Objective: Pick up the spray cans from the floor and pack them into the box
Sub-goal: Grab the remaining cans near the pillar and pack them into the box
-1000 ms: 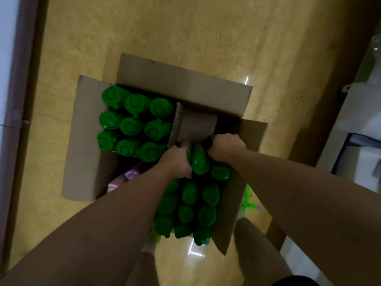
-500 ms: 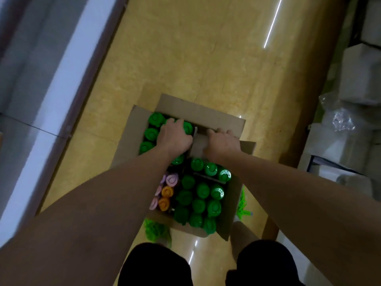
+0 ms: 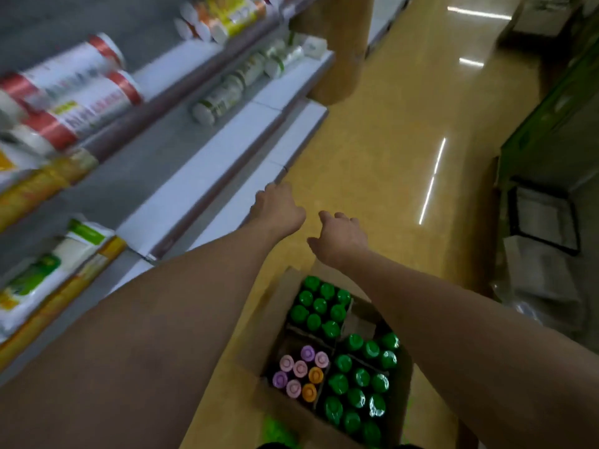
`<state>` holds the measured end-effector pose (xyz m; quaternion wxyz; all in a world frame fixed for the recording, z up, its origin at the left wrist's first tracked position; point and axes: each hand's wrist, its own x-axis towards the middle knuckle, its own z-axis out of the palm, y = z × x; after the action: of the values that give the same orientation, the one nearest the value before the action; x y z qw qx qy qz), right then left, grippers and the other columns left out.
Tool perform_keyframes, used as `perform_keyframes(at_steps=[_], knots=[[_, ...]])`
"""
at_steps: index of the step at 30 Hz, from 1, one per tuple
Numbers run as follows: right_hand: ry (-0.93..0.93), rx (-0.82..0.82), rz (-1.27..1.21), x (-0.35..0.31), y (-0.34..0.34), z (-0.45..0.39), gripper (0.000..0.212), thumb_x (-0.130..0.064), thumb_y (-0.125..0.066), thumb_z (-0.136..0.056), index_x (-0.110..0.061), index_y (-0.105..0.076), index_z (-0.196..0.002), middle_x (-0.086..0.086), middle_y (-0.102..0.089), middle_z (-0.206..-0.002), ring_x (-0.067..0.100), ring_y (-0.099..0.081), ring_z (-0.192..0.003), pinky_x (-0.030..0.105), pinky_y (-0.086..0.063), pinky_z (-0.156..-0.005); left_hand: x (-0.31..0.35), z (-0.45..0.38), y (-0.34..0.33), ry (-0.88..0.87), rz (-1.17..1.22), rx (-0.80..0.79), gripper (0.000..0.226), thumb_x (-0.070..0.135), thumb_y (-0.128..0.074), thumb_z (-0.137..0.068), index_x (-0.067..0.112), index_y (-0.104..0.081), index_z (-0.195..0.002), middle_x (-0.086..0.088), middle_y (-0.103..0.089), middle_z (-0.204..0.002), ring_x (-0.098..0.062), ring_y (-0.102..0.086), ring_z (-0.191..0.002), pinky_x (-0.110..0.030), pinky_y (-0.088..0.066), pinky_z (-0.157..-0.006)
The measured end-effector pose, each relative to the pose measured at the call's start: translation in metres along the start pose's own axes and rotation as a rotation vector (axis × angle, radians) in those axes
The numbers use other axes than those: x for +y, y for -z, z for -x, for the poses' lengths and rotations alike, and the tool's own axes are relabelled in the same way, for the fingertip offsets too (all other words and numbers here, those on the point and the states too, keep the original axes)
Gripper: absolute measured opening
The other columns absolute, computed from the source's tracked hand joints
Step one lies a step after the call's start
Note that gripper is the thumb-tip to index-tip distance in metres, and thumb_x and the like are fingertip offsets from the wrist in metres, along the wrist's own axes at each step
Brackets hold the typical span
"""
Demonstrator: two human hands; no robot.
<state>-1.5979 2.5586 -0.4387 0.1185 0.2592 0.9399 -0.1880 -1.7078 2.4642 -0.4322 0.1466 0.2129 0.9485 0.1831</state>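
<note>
An open cardboard box point(image 3: 259, 335) stands on the yellow floor at the lower middle. It holds several green-capped spray cans point(image 3: 356, 384) in upright rows, plus several pink, purple and orange-capped cans point(image 3: 299, 372) in its near-left compartment. Cardboard dividers split the box. My left hand point(image 3: 277, 207) and my right hand point(image 3: 340, 234) hang in the air above and beyond the box, fingers loose, holding nothing. A green object point(image 3: 275, 431) lies on the floor by the box's near corner.
Store shelves point(image 3: 207, 163) with bottles and packets run along the left. A round pillar point(image 3: 337, 50) stands at the far end of the shelving. Boxes and a dark frame point(image 3: 544, 222) sit along the right. Open floor point(image 3: 389, 140) stretches ahead.
Both hands have lifted out of the box and now hang empty above it. The view has swung up, showing the shelves and aisle.
</note>
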Motion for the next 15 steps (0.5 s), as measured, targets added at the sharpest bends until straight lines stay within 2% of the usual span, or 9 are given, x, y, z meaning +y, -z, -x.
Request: perform_keyframes(at_steps=[2, 8, 11, 15], knots=[[0.069, 0.031, 0.007, -0.028, 0.025, 0.016, 0.055, -0.044, -0.056, -0.095, -0.019, -0.041, -0.143, 0.012, -0.048, -0.137, 0.037, -0.041, -0.128, 0.048, -0.043, -0.096, -0.004, 0.026, 0.04, 0.021, 0.006, 0.072, 0.06, 0.028, -0.057, -0.084, 0.015, -0.046, -0.142, -0.013, -0.047, -0.142, -0.035, -0.045, -0.128, -0.042, -0.045, -0.096], [0.359, 0.128, 0.01, -0.096, 0.066, 0.076, 0.056, -0.043, -0.056, -0.094, -0.017, -0.043, -0.142, 0.012, -0.054, -0.135, 0.036, -0.048, -0.124, 0.044, -0.045, -0.095, -0.037, 0.125, 0.122, 0.199, 0.009, 0.3, 0.059, 0.039, -0.063, -0.084, 0.017, -0.049, -0.138, -0.013, -0.049, -0.14, -0.034, -0.047, -0.126, -0.046, -0.047, -0.1], [0.479, 0.116, -0.017, -0.114, 0.071, 0.118, 0.051, -0.038, -0.055, -0.093, -0.016, -0.045, -0.139, 0.013, -0.057, -0.129, 0.037, -0.049, -0.121, 0.044, -0.047, -0.094, -0.05, 0.184, 0.145, 0.299, -0.014, 0.379, 0.061, 0.035, -0.063, -0.085, 0.014, -0.049, -0.14, -0.015, -0.05, -0.144, -0.034, -0.048, -0.13, -0.04, -0.044, -0.106], [0.62, 0.072, -0.002, -0.136, 0.065, 0.178, 0.055, -0.037, -0.054, -0.092, -0.017, -0.042, -0.143, 0.013, -0.053, -0.13, 0.036, -0.047, -0.121, 0.043, -0.046, -0.09, -0.076, 0.273, 0.155, 0.45, -0.05, 0.43, 0.058, 0.033, -0.061, -0.084, 0.013, -0.053, -0.137, -0.016, -0.054, -0.138, -0.036, -0.051, -0.124, -0.042, -0.05, -0.096]])
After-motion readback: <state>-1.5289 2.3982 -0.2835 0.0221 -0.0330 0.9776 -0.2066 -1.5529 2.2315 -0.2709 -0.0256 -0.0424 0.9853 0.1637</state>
